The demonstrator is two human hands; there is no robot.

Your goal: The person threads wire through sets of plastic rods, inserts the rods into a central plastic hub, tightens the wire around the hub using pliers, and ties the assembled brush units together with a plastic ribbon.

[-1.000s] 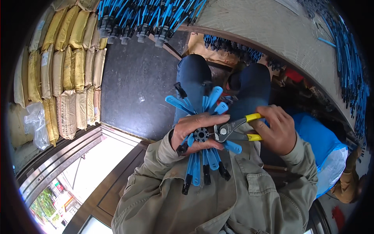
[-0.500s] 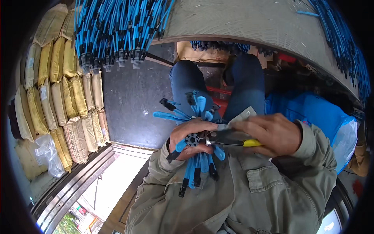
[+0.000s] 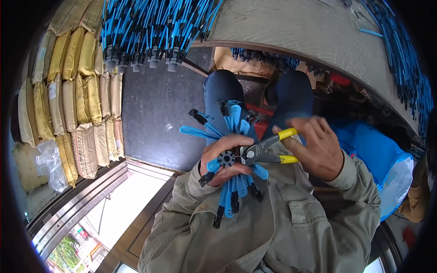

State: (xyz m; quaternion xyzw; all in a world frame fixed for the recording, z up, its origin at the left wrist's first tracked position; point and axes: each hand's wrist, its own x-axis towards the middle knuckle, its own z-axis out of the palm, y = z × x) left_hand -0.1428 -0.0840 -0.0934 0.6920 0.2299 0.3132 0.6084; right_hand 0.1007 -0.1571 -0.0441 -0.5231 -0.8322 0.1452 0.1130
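My left hand (image 3: 224,144) is closed around a round black slotted hub (image 3: 226,159). Blue strips (image 3: 195,132) fan out from it on several sides, many with black clip-like ends. My right hand (image 3: 318,148) holds pliers (image 3: 265,151) by their yellow-tipped grips, thumb and fingers loosely bent. The handles stand spread apart. The jaws are at the hub's right side, between the fingers and thumb of my left hand, and their tips are partly hidden there.
A grey work table (image 3: 291,27) curves across the far side. On it lie bunches of blue strips with black fittings (image 3: 157,32) and another blue bunch (image 3: 403,63) at right. Stacked sacks (image 3: 68,95) stand at left. A blue bag (image 3: 380,150) sits at right.
The pliers' handles have spread open, and my right hand's fingers have loosened and shifted. My left hand still grips the hub. The whole view has shifted slightly.
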